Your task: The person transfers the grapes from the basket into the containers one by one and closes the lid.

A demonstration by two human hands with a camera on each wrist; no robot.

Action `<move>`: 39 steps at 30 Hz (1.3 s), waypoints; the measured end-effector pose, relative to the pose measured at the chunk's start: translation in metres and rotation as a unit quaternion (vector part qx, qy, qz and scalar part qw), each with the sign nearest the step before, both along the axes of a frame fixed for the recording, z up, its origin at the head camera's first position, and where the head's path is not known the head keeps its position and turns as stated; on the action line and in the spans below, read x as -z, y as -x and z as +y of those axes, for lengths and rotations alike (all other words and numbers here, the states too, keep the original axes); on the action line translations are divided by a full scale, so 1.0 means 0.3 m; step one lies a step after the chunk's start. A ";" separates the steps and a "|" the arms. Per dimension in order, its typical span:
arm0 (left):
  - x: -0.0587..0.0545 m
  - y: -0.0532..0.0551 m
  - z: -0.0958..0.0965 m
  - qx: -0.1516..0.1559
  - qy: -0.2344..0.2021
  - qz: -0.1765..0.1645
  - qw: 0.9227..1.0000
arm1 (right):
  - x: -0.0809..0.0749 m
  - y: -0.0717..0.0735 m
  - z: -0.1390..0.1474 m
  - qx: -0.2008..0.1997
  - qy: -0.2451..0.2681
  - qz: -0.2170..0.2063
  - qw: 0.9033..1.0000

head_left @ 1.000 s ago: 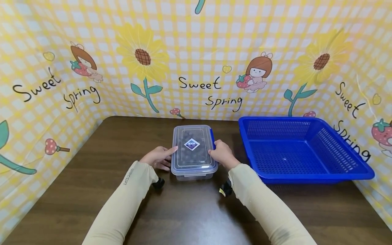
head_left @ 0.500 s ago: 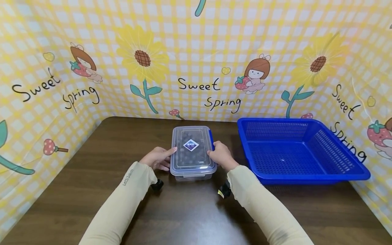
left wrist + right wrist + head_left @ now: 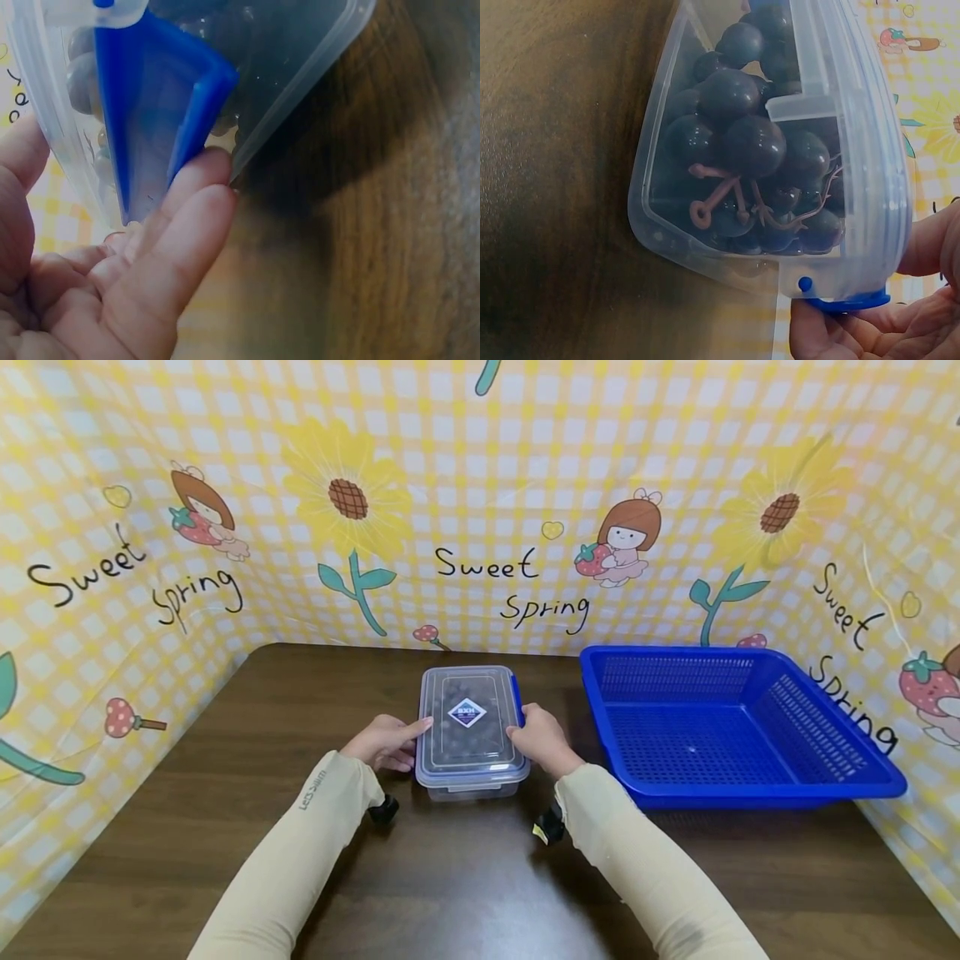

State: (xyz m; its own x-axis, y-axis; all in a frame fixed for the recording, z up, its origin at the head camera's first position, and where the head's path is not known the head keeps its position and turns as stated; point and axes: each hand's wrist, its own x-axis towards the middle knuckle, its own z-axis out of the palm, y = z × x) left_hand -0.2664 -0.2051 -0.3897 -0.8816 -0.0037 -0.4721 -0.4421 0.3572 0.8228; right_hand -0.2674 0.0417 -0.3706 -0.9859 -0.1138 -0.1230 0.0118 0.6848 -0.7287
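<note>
A clear plastic food storage box [image 3: 468, 743] with a lid and blue side clips stands on the table between the hands. Dark grapes [image 3: 735, 112] and bits of their stems show through its wall. My left hand [image 3: 386, 743] grips the box's left side, thumb on the lid's edge. In the left wrist view its fingertips touch the blue clip [image 3: 154, 112], which slants outward from the wall. The right hand [image 3: 543, 737] holds the opposite side, its thumb on the lid. Its fingers lie by the other blue clip [image 3: 847, 302] in the right wrist view.
A large blue plastic basket [image 3: 622, 777] with perforated walls stands to the right of the box. The brown wooden table [image 3: 315, 685] is backed on three sides by a yellow checked cloth [image 3: 487, 460] with printed flowers and figures.
</note>
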 end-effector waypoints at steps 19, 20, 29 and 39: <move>-0.010 -0.006 0.012 0.009 0.018 -0.013 1.000 | 0.016 0.004 0.001 -0.004 0.012 -0.013 1.000; -0.011 -0.006 0.012 0.007 0.017 -0.013 1.000 | 0.014 0.006 0.001 -0.007 0.009 -0.010 1.000; -0.036 0.000 0.003 0.015 0.023 -0.008 1.000 | -0.007 0.010 -0.003 -0.027 -0.011 0.000 1.000; -0.030 0.017 0.002 0.020 0.027 -0.014 0.999 | -0.007 0.013 0.006 -0.028 -0.011 -0.015 0.999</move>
State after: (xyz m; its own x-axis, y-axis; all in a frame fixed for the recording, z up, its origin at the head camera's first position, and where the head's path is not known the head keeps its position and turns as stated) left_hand -0.2713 -0.2045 -0.3806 -0.8678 0.0044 -0.4969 -0.4497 0.4189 0.7889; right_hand -0.2713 0.0434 -0.3684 -0.9739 -0.1655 -0.1555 -0.0050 0.7002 -0.7139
